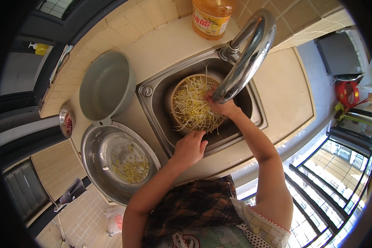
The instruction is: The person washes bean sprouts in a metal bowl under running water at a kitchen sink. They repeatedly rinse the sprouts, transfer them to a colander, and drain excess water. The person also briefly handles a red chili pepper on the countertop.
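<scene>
A round bowl [175,90] heaped with bean sprouts [193,104] sits inside a stainless steel sink [155,108]. Thin white stems and yellow heads spill over its rim. My right hand [224,107] reaches into the right side of the heap, its fingers partly covered by the sprouts and the chrome faucet [251,62]. At the bowl's near edge, my left hand [190,148] has its fingertips by the sprouts, thumb apart; whether it grips anything is not visible. Left of the sink stands a wide metal basin [96,167] with loose yellow sprout bits [131,170] on its bottom.
A grey-green plastic basin [107,86] stands behind the metal one, their rims overlapping in view. Farther left is a small metal bowl [67,122] of what looks like raw meat. A large bottle of orange liquid [211,23] stands behind the sink. The faucet arches over my right hand.
</scene>
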The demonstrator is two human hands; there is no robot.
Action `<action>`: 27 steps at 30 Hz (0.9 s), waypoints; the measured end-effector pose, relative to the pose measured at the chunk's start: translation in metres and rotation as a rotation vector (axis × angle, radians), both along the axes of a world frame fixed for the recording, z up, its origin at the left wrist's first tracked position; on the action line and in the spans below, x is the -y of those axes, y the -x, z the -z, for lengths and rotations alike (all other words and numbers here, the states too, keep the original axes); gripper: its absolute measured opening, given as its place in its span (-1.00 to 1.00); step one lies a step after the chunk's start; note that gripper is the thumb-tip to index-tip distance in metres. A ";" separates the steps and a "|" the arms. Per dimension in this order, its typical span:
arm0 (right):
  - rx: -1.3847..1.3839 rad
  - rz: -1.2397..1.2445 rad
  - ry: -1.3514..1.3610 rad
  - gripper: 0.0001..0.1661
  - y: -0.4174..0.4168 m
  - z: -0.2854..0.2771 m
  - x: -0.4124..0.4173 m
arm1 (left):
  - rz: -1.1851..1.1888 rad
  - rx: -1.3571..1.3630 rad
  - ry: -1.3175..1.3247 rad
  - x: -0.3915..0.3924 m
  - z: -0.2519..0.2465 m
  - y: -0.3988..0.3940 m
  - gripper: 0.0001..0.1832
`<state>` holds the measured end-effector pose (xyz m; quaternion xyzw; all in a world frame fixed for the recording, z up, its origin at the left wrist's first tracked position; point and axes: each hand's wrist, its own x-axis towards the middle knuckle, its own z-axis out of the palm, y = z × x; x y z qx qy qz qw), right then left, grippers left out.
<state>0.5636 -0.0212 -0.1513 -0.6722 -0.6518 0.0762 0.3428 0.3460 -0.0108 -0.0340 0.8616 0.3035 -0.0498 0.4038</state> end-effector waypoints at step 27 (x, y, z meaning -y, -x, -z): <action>-0.029 0.200 0.242 -0.93 0.012 -0.004 -0.006 | 0.022 -0.018 0.017 -0.001 -0.004 -0.001 -0.65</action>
